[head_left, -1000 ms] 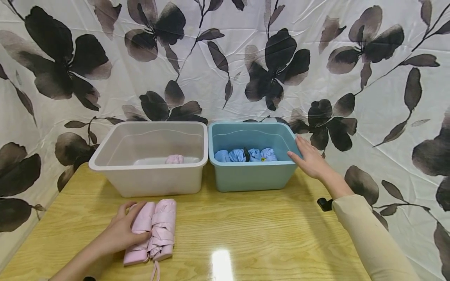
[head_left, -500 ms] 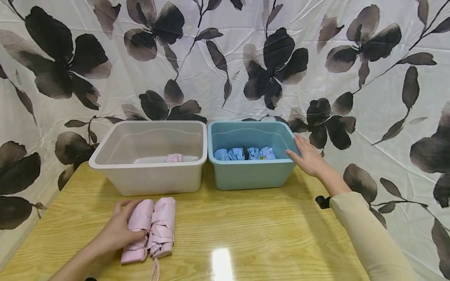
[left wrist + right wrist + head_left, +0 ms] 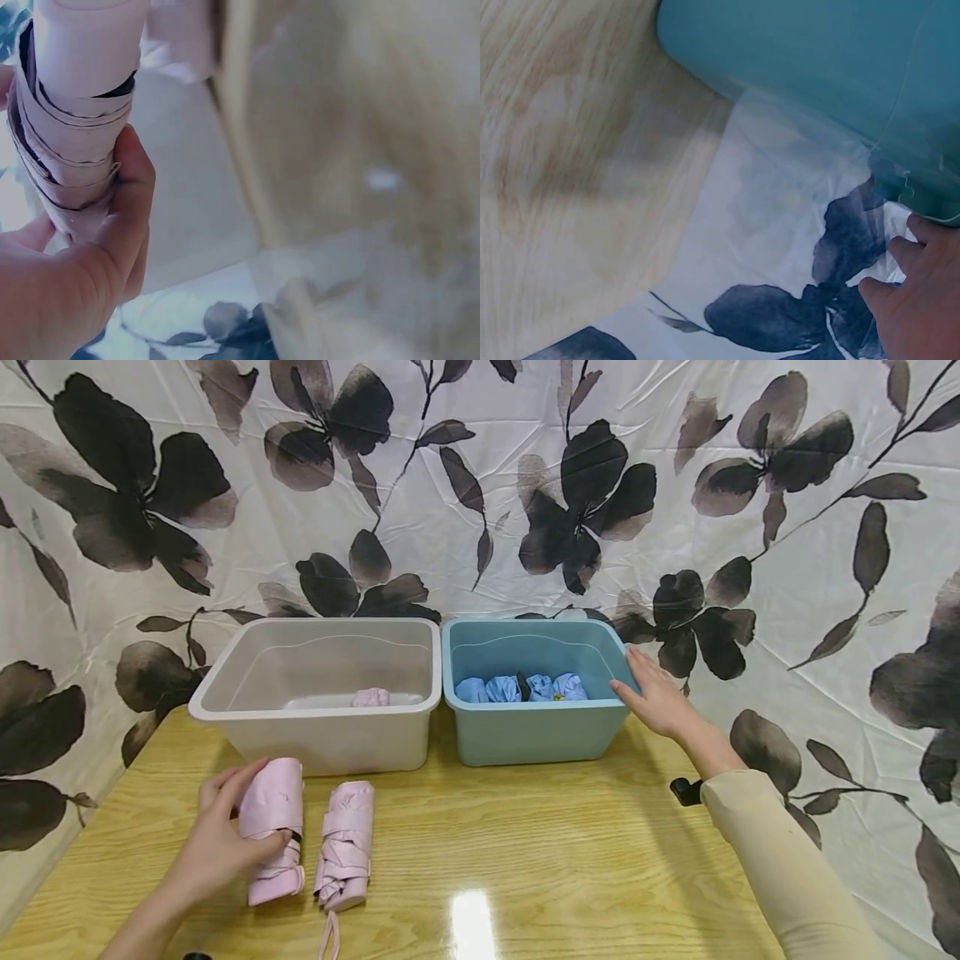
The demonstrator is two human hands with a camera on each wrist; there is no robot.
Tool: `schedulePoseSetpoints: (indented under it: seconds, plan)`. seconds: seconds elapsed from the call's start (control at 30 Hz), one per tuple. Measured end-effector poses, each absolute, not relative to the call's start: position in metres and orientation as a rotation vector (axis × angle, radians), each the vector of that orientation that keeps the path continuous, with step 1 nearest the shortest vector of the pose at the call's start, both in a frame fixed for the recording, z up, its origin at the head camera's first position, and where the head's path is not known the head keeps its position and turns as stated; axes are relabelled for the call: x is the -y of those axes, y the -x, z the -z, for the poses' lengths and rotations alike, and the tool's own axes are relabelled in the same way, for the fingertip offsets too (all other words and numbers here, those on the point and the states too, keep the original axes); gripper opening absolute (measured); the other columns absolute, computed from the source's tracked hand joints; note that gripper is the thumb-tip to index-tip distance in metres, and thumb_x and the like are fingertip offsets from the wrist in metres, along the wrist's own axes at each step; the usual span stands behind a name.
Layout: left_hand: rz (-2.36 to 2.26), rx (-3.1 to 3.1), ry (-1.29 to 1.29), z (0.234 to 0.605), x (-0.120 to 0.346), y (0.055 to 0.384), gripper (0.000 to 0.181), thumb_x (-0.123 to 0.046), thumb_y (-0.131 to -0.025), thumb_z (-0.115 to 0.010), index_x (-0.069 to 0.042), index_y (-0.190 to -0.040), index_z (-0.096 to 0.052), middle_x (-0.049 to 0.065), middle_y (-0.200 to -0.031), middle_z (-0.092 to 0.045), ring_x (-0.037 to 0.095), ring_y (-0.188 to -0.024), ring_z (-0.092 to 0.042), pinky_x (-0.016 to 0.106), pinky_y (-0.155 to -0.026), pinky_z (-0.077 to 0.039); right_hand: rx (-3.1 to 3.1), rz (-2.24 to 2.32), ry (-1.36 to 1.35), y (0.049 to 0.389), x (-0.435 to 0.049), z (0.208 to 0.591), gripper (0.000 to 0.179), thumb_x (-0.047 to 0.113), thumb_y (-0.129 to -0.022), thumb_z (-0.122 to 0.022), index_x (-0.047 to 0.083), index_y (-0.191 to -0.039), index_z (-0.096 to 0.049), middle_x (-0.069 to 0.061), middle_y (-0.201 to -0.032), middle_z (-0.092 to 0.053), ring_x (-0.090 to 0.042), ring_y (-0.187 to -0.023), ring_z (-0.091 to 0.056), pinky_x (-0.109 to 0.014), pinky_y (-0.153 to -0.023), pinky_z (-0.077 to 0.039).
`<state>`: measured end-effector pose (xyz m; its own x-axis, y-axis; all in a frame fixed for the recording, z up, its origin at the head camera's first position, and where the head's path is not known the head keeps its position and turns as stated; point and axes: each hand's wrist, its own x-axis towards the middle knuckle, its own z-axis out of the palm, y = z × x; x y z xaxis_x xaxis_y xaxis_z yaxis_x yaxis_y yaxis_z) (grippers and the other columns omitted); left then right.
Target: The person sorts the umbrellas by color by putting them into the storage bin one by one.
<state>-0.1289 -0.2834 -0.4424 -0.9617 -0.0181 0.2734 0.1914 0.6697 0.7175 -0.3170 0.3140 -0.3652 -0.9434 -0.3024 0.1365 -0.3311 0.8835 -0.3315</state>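
A folded pink umbrella (image 3: 272, 802) is gripped by my left hand (image 3: 221, 835), thumb on one side and fingers on the other, in front of the whitish bin. The left wrist view shows the same umbrella (image 3: 79, 127) with fingers curled round its wrapped cloth. Beside it on the table lies a second folded pink umbrella (image 3: 347, 843), its wrist loop toward me. My right hand (image 3: 660, 697) rests with extended fingers on the right rim of the blue bin (image 3: 536, 735). In the right wrist view, fingers (image 3: 885, 292) show at the bin's edge.
The whitish bin (image 3: 330, 743) stands left of the blue one and holds a pink bundle (image 3: 371, 697). Several blue folded umbrellas (image 3: 502, 689) sit in the blue bin. A floral cloth (image 3: 480, 485) hangs behind the wooden table (image 3: 540, 843).
My left hand has taken the left pink umbrella up and leftward, away from the one beside it. The right hand stays on the blue bin's rim.
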Motion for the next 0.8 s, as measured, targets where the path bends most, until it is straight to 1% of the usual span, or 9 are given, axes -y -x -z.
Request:
schedulePoseSetpoints:
  seconds: [0.13, 0.27, 0.3, 0.37, 0.43, 0.53, 0.6, 0.7, 0.8]
  plan:
    - [1.215, 2.556, 0.126, 0.428, 0.285, 0.125, 0.106, -0.001, -0.071, -0.089, -0.010, -0.162, -0.035, 0.026, -0.151, -0.025, 0.018, -0.111, -0.041, 0.011, -0.080, -0.034, 2.970, -0.547, -0.497, 0.317, -0.314, 0.366, 0.079, 0.047, -0.111, -0.039, -0.004, -0.164, -0.011, -0.022, -0.173, -0.006, -0.043, -0.159, -0.005, -0.064, -0.126, -0.008]
    - [1.306, 2.476, 0.106, 0.411, 0.283, 0.123, 0.107, 0.004, -0.075, -0.086, -0.017, -0.164, -0.032, 0.009, -0.148, -0.025, 0.001, -0.103, -0.044, 0.007, -0.077, -0.043, 2.966, -0.557, -0.499, 0.317, -0.314, 0.366, 0.079, 0.046, -0.111, -0.039, -0.004, -0.164, -0.010, -0.021, -0.173, -0.005, -0.043, -0.159, -0.005, -0.064, -0.126, -0.008]
    - [1.330, 2.451, 0.105, 0.407, 0.282, 0.122, 0.108, 0.006, -0.075, -0.085, -0.019, -0.165, -0.031, 0.004, -0.147, -0.025, -0.001, -0.102, -0.045, 0.007, -0.075, -0.046, 2.968, -0.560, -0.499, 0.317, -0.314, 0.366, 0.079, 0.047, -0.111, -0.039, -0.004, -0.164, -0.010, -0.021, -0.173, -0.005, -0.043, -0.159, -0.005, -0.064, -0.126, -0.008]
    - [1.406, 2.383, 0.119, 0.397, 0.280, 0.122, 0.109, 0.013, -0.076, -0.083, -0.021, -0.165, -0.030, -0.003, -0.145, -0.023, 0.000, -0.101, -0.048, 0.009, -0.072, -0.051, 2.968, -0.564, -0.499, 0.317, -0.314, 0.366, 0.079, 0.047, -0.111, -0.039, -0.004, -0.164, -0.010, -0.021, -0.174, -0.005, -0.043, -0.159, -0.004, -0.064, -0.126, -0.008]
    - [1.533, 2.278, 0.159, 0.387, 0.276, 0.123, 0.110, 0.020, -0.075, -0.078, -0.022, -0.165, -0.030, -0.006, -0.145, -0.022, 0.003, -0.103, -0.049, 0.010, -0.072, -0.054, 2.971, -0.565, -0.496, 0.317, -0.314, 0.366, 0.080, 0.047, -0.110, -0.039, -0.004, -0.165, -0.009, -0.021, -0.174, -0.004, -0.043, -0.159, -0.004, -0.064, -0.126, -0.007]
    - [1.748, 2.075, 0.251, 0.369, 0.270, 0.127, 0.111, 0.032, -0.072, -0.070, -0.020, -0.163, -0.033, -0.005, -0.150, -0.018, 0.011, -0.108, -0.048, 0.011, -0.074, -0.056, 2.970, -0.564, -0.490, 0.316, -0.315, 0.366, 0.079, 0.046, -0.110, -0.039, -0.004, -0.164, -0.009, -0.021, -0.173, -0.005, -0.043, -0.159, -0.004, -0.064, -0.126, -0.007]
    - [1.838, 1.959, 0.294, 0.356, 0.267, 0.131, 0.111, 0.035, -0.070, -0.066, -0.018, -0.162, -0.035, -0.002, -0.151, -0.016, 0.015, -0.111, -0.047, 0.012, -0.074, -0.056, 2.970, -0.567, -0.487, 0.316, -0.314, 0.365, 0.079, 0.046, -0.110, -0.039, -0.004, -0.164, -0.009, -0.022, -0.173, -0.005, -0.043, -0.159, -0.004, -0.064, -0.126, -0.007]
    - [1.881, 1.852, 0.299, 0.337, 0.262, 0.139, 0.110, 0.037, -0.069, -0.064, -0.017, -0.160, -0.037, -0.001, -0.152, -0.015, 0.017, -0.113, -0.047, 0.012, -0.076, -0.056, 2.970, -0.577, -0.486, 0.315, -0.314, 0.365, 0.079, 0.046, -0.110, -0.040, -0.004, -0.165, -0.009, -0.022, -0.173, -0.005, -0.043, -0.159, -0.004, -0.065, -0.126, -0.007]
    - [1.875, 1.818, 0.255, 0.320, 0.258, 0.152, 0.109, 0.036, -0.069, -0.066, -0.018, -0.159, -0.038, -0.002, -0.152, -0.017, 0.017, -0.116, -0.047, 0.011, -0.077, -0.056, 2.974, -0.584, -0.482, 0.315, -0.313, 0.365, 0.080, 0.046, -0.110, -0.039, -0.003, -0.165, -0.008, -0.022, -0.173, -0.004, -0.043, -0.159, -0.003, -0.065, -0.126, -0.006]
